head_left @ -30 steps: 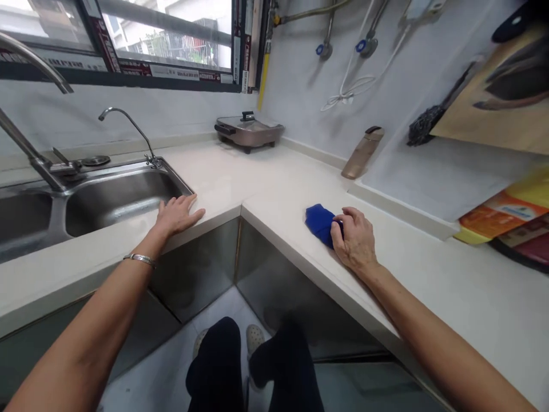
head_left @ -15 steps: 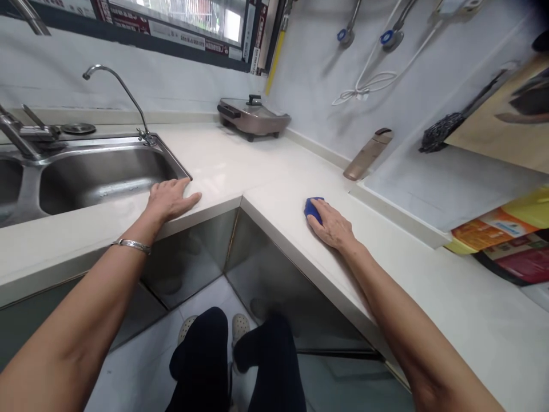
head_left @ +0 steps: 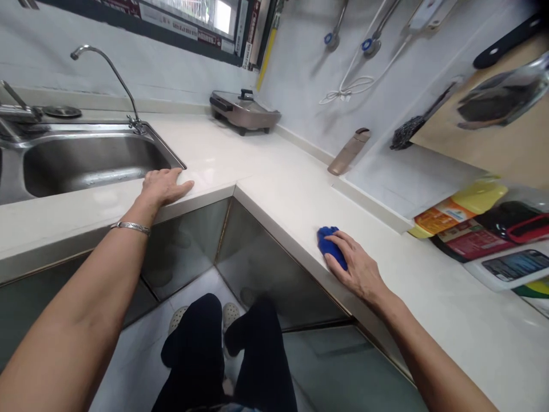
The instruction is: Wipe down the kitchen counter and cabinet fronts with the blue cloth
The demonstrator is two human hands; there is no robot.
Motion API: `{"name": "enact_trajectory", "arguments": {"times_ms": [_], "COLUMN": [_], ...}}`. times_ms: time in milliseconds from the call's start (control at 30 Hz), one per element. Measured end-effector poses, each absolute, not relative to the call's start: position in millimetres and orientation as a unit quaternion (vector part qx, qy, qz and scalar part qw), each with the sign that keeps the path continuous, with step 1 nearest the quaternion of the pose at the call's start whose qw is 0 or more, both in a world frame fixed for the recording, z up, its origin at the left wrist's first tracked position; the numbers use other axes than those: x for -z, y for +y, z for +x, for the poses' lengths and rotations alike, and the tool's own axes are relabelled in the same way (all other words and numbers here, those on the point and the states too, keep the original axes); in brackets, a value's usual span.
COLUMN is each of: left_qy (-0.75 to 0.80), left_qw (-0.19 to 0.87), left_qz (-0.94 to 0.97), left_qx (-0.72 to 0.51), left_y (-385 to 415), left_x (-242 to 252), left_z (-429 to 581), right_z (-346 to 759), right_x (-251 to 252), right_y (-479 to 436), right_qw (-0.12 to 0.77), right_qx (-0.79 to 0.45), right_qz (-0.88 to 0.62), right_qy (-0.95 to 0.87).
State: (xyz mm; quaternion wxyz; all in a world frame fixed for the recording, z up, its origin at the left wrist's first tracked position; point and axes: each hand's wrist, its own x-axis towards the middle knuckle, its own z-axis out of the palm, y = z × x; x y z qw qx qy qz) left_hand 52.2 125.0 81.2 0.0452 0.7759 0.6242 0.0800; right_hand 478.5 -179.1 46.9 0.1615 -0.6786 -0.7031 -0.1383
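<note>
My right hand (head_left: 355, 263) grips a bunched blue cloth (head_left: 330, 246) against the white countertop (head_left: 283, 189), close to its front edge. The fingers curl over the cloth, and part of it is covered by them. On the other side of the corner, my left hand (head_left: 165, 186) rests on the counter with its fingers and thumb spread. It holds nothing and lies just beside the front right corner of the steel sink (head_left: 92, 163). A silver bracelet (head_left: 132, 227) is on the left wrist.
An electric pan with a glass lid (head_left: 246, 110) stands in the far corner. A brown-pink bottle (head_left: 349, 151) is by the right wall. Several containers, including a yellow one (head_left: 478, 197), line the right side. A thin curved faucet (head_left: 109, 74) rises behind the sink.
My right hand has drawn the blue cloth back toward me and to the right along the counter. My left hand stays in place beside the sink. The view has turned slightly right.
</note>
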Motion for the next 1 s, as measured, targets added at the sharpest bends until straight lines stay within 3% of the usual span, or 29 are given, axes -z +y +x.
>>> {"name": "enact_trajectory", "arguments": {"times_ms": [333,500,1000], "left_qy": [0.598,0.598,0.615], "left_qw": [0.038,0.044,0.043], "left_qz": [0.798,0.797,0.784], "left_qx": [-0.070,-0.071,-0.069], "left_y": [129.8,130.9,131.3], "left_x": [-79.3,-78.6,-75.9], "left_z": [47.3,47.1,56.7], "right_z": [496.2,492.5,441.8], "right_x": [-33.7,-29.5,-51.5], "right_y": [-334.5,-369.6,-241.2], "right_qw": [0.091,0.053,0.040], "right_qx": [0.227,0.285,0.268], "right_qz": [-0.739,-0.746,-0.664], "right_qy": [-0.627,-0.600,-0.697]}}
